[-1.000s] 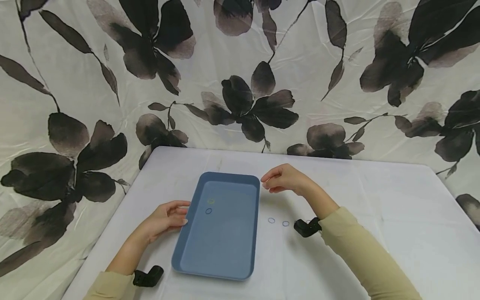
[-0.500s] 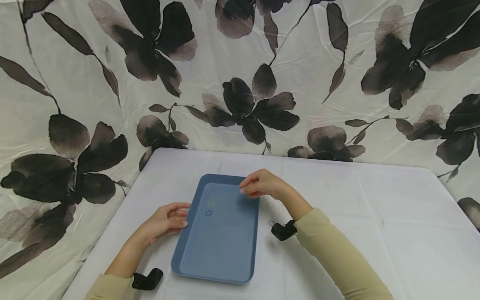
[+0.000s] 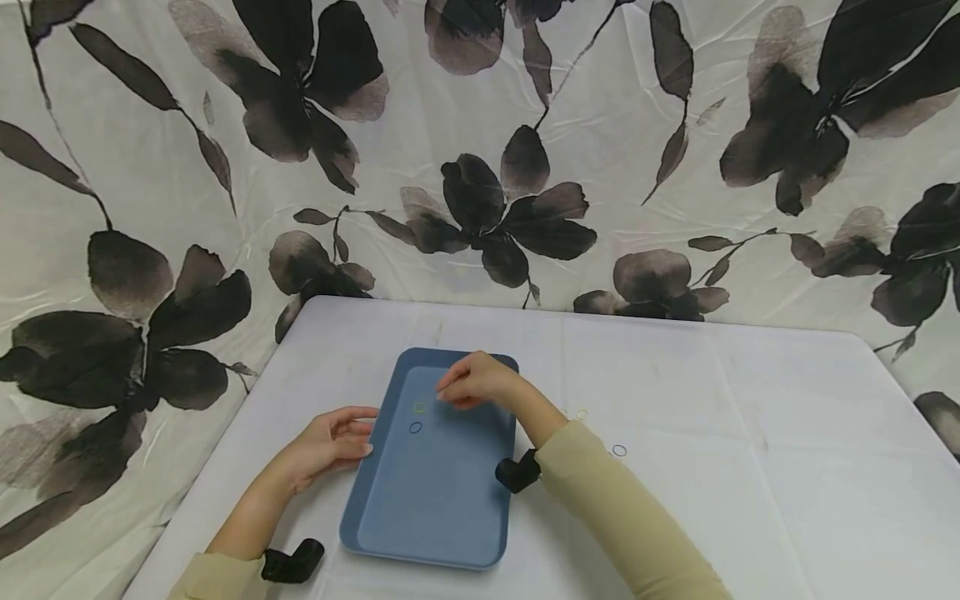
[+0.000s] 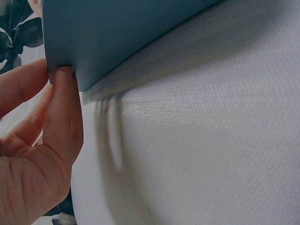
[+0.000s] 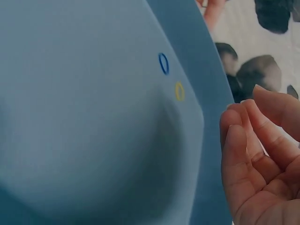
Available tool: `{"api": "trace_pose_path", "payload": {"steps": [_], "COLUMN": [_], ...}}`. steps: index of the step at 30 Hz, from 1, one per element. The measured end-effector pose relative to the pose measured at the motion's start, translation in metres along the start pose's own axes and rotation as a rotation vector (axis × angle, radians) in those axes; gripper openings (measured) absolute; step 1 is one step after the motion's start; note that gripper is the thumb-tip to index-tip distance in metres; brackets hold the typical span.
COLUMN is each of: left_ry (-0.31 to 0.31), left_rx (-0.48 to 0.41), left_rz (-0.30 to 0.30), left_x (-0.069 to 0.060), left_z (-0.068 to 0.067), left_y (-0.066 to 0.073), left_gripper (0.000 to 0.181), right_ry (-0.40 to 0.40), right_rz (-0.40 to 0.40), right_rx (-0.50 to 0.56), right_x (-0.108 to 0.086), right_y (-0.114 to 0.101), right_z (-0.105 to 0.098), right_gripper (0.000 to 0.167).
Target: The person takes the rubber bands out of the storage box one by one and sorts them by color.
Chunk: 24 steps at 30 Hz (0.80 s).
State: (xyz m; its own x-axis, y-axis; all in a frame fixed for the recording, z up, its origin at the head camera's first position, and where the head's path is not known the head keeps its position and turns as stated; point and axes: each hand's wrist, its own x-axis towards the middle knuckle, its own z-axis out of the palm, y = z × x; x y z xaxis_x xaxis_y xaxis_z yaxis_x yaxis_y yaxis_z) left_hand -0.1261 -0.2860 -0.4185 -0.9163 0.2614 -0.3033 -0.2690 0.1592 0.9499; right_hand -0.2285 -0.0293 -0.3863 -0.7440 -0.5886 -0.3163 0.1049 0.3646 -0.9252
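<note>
A blue rectangular tray (image 3: 431,492) lies on the white table. My left hand (image 3: 326,442) touches its left rim with extended fingers; in the left wrist view, the fingertips (image 4: 62,75) meet the outer wall. Over the tray's upper right part is my right hand (image 3: 480,382), its fingers bent and fingertips close together. Anything between those fingertips is too small or hidden to make out. Inside the tray, a small thin yellow ring (image 3: 420,407) lies just above a similar blue ring (image 3: 416,427). The right wrist view also shows the blue ring (image 5: 163,63) and yellow ring (image 5: 180,91), apart.
On the table (image 3: 750,500), right of the tray, lie another yellow ring (image 3: 582,414) and a dark blue ring (image 3: 619,450), partly bordered by the right sleeve (image 3: 622,508). A floral cloth (image 3: 480,275) hangs behind the table. Black wrist devices sit on both arms.
My right hand has moved left, from beyond the tray's right edge to above its inside. The left hand stays at the left rim. Both rings in the tray have kept their places.
</note>
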Motion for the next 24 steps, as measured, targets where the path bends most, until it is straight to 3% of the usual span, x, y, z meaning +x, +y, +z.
{"api": "trace_pose_path", "payload": {"steps": [9,14,24], "left_ry": [-0.002,-0.006,-0.015], "left_rx": [0.004,-0.005,-0.009], "left_rz": [0.000,0.002,0.005], "left_x": [-0.002,-0.002,-0.002], "left_z": [0.001,0.000,0.001], "left_y": [0.001,0.002,0.002], "left_gripper": [0.064,0.064,0.064], "right_ry": [-0.033,-0.026,0.136], "right_rz": [-0.016,-0.047,-0.015], "right_rx": [0.015,0.001,-0.017], "right_x": [0.009,0.016,0.018], "right_y": [0.007,0.018,0.027], "right_z": [0.021,0.030,0.057], "right_gripper": [0.024,0.015,0.018]}}
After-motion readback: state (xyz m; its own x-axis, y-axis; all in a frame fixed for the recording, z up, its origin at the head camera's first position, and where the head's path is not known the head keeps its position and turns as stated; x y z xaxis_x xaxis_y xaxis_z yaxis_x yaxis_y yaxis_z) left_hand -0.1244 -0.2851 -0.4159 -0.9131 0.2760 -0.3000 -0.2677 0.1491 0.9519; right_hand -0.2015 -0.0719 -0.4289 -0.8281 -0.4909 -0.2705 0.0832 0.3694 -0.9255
